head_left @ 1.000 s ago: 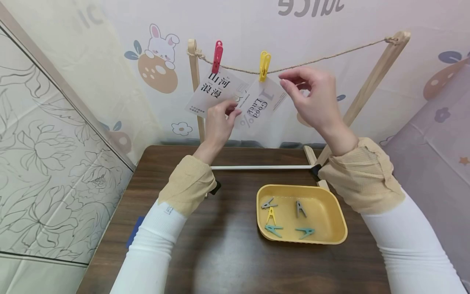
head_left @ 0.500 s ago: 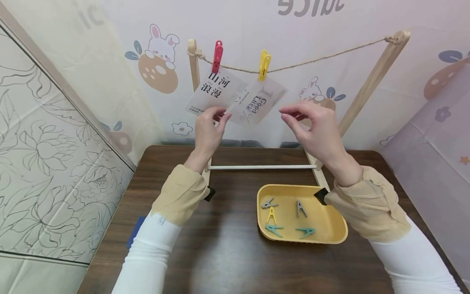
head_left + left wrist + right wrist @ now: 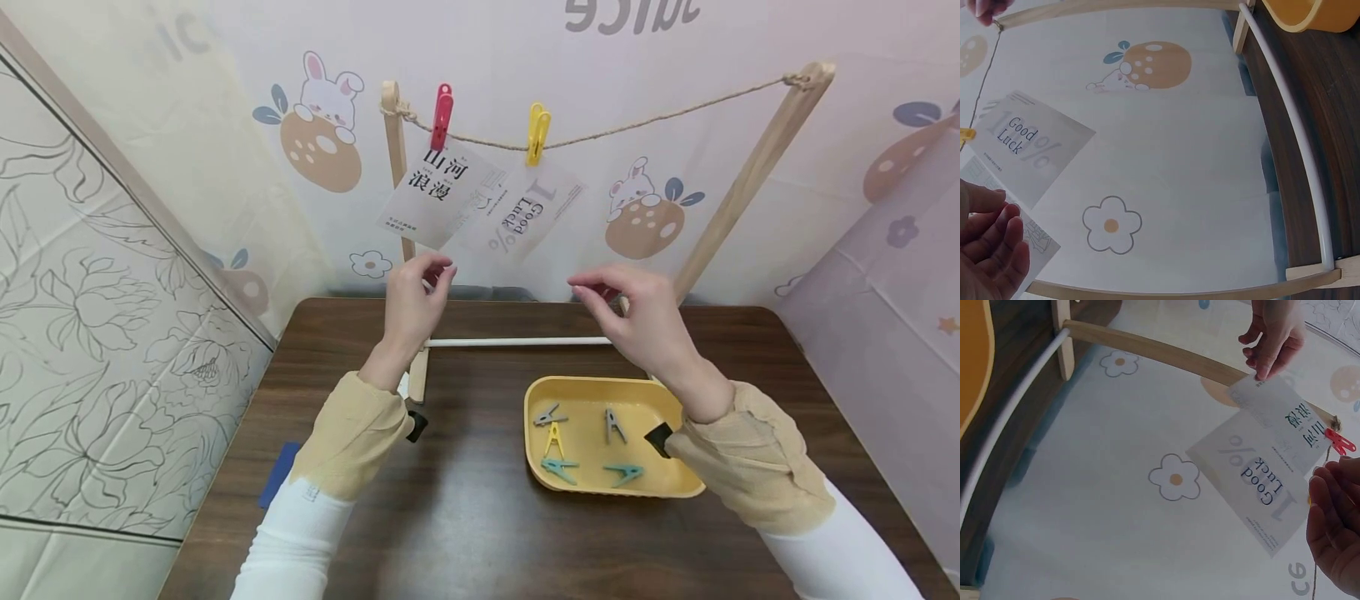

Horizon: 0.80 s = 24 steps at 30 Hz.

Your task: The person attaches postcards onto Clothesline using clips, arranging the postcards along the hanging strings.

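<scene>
From the head camera, both hands have dropped away from the jute string (image 3: 660, 119): the left hand (image 3: 414, 300) has let go of the white card printed with black Chinese characters (image 3: 435, 197), fingers loosely curled on nothing, and the right hand (image 3: 633, 312) has come down too, fingertips lightly together, empty. The white "Good Luck" card (image 3: 528, 217) now hangs on its own from the yellow plastic clothespin (image 3: 537, 133), beside the red plastic clothespin (image 3: 442, 116), so that hanging looks finished. Below, the dark wooden table (image 3: 465, 517) carries a yellow plastic tray (image 3: 678, 450) of spare pegs.

Left wrist view: relaxed fingers (image 3: 997, 244) just below the cards, holding nothing.

Right wrist view: the right hand's fingers (image 3: 1335, 531) are slack, near the string; rabbit-print wall covering (image 3: 1116, 537) behind.
</scene>
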Motion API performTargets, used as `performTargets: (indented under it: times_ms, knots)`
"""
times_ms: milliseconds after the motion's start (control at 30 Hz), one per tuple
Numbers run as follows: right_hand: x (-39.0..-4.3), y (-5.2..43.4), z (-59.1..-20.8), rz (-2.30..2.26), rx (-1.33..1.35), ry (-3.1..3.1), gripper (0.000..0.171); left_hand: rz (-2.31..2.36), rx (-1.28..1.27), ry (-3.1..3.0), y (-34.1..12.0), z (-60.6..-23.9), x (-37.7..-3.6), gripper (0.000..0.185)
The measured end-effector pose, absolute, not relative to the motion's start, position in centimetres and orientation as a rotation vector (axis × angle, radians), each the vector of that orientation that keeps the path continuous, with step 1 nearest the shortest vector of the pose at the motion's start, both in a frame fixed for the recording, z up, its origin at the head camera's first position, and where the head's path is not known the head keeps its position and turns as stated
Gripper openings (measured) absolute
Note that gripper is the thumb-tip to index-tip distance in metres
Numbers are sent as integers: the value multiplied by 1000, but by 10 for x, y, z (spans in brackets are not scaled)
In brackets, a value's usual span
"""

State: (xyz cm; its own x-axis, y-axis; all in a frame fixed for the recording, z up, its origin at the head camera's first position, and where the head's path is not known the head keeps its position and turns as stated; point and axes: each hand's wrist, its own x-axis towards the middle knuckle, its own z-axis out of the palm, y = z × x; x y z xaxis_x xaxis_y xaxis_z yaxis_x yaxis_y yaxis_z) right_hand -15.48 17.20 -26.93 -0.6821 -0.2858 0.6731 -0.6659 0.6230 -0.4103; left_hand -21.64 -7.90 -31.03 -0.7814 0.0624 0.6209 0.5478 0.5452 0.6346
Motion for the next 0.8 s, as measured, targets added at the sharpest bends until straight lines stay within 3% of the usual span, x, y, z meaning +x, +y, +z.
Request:
performTargets:
  times_ms: [800]
  knots:
    - [-141,196,-329,827,745,-2498,11,-1059,-439,-2474,-107,-346,-185,6]
